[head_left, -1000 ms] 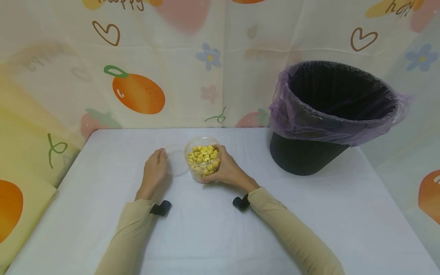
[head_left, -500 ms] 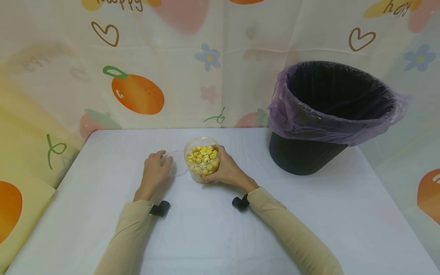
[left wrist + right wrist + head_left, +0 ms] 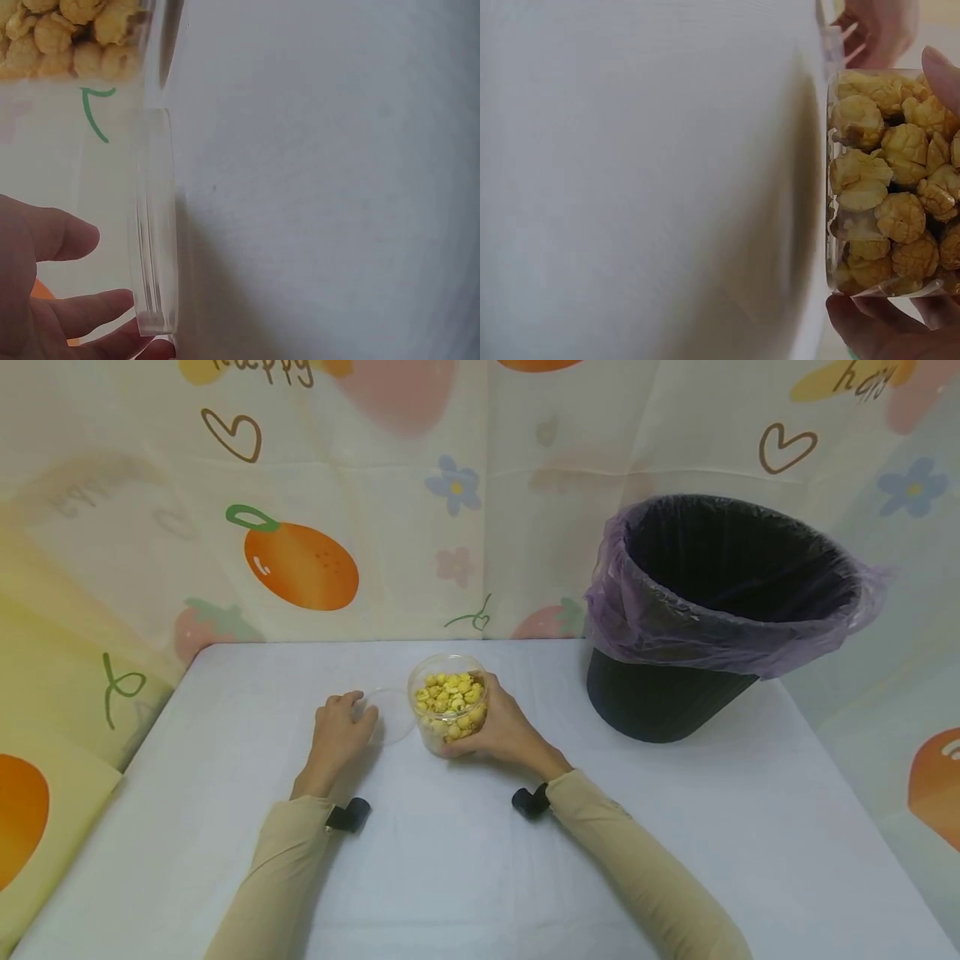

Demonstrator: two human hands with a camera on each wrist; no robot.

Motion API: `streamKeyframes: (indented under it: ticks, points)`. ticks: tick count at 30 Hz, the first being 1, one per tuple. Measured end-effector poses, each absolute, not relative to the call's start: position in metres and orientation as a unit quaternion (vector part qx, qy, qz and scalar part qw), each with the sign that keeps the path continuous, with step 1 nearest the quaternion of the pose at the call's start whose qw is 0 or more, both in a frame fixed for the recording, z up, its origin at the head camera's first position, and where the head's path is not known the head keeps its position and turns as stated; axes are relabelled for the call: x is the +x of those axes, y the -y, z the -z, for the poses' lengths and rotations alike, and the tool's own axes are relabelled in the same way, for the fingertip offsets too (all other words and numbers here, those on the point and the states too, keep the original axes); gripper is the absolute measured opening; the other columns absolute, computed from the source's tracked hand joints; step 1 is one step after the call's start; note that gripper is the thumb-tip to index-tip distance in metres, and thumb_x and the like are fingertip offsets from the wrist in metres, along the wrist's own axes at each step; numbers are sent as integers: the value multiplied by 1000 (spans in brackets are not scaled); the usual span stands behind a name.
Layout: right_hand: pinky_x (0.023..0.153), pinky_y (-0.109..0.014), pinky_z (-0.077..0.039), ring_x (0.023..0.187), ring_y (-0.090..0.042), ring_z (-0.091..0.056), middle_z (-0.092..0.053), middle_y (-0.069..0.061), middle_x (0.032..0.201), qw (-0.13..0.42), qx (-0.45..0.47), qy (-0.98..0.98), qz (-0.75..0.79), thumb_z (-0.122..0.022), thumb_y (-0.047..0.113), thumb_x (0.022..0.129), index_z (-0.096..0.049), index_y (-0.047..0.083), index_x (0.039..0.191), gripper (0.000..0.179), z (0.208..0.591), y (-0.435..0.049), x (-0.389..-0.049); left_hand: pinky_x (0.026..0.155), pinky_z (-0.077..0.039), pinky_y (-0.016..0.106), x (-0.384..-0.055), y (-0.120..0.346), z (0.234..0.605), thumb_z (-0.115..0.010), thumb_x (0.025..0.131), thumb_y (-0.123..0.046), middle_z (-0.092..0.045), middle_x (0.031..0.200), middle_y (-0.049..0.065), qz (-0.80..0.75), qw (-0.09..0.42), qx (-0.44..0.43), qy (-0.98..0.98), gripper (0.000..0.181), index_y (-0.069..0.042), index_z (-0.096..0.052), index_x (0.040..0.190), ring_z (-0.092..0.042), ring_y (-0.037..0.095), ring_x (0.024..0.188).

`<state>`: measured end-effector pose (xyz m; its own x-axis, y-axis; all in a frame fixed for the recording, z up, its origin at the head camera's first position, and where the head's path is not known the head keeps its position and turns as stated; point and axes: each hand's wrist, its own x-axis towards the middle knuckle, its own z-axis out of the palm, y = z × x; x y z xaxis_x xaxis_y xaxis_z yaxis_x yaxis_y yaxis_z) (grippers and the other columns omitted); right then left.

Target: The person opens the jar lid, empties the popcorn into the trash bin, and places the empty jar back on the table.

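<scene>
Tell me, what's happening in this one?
A person's right hand grips an uncovered clear jar of popcorn. Their left hand is at the edge of the clear lid, which lies on the white table beside the jar. A black bin with a purple liner stands farther right.

On the right wrist view, turned sideways, I see the right hand gripping a clear container of golden popcorn at the right edge. White bench fills the left, with a brownish shadow; at top, the left hand is beside a clear plastic edge.
</scene>
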<state>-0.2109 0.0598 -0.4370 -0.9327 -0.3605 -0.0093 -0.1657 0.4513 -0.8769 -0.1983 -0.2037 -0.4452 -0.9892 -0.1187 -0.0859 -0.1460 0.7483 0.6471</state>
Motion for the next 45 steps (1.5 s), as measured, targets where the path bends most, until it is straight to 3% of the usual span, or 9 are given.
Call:
streamKeyframes:
  ticks: [12,21,31,37,41,45]
  points:
    - [117,-47,-34,143,-26,-39,-40,-10,154,51,-150,-857,490,-97,35,58,-28,13,153,119,399,-88,-209,112,-31,60,-197,203,444,-43,99,-29,-38,146,34,-344,18,-64,-937,57,8,-44,142,-33,51,134]
    - [116,-43,-37,144,-17,-38,-38,-2,156,-6,-203,-842,500,-97,33,59,-24,18,155,121,368,-108,-204,113,-29,61,-196,203,445,-43,99,-31,-35,148,33,-343,26,-64,-937,58,6,-42,144,-29,51,137]
    - [119,-44,-32,144,-17,-37,-38,-6,155,-44,-229,-843,485,-97,26,59,-25,13,153,120,325,-130,-189,112,-31,61,-201,188,439,-48,98,-27,-35,149,31,-368,-32,-26,-929,57,5,-43,144,-32,49,137]
    - [119,-44,-33,142,-16,-38,-39,-2,153,-67,-223,-846,480,-98,24,58,-27,13,153,119,308,-142,-181,114,-30,59,-206,169,424,-49,98,-27,-35,150,29,-380,-34,-4,-924,57,4,-42,145,-33,46,139]
    - [120,-48,-30,144,-16,-35,-38,-1,155,-61,-204,-845,491,-98,25,58,-26,20,153,119,314,-147,-178,116,-29,58,-206,155,415,-50,99,-28,-35,152,26,-387,-37,7,-921,55,2,-43,145,-34,43,140]
    - [121,-51,-28,148,-19,-31,-34,0,158,-15,-162,-851,499,-96,31,61,-22,22,155,120,335,-150,-174,116,-30,57,-207,141,406,-51,99,-29,-36,152,23,-396,-40,23,-917,54,-1,-44,144,-34,40,141]
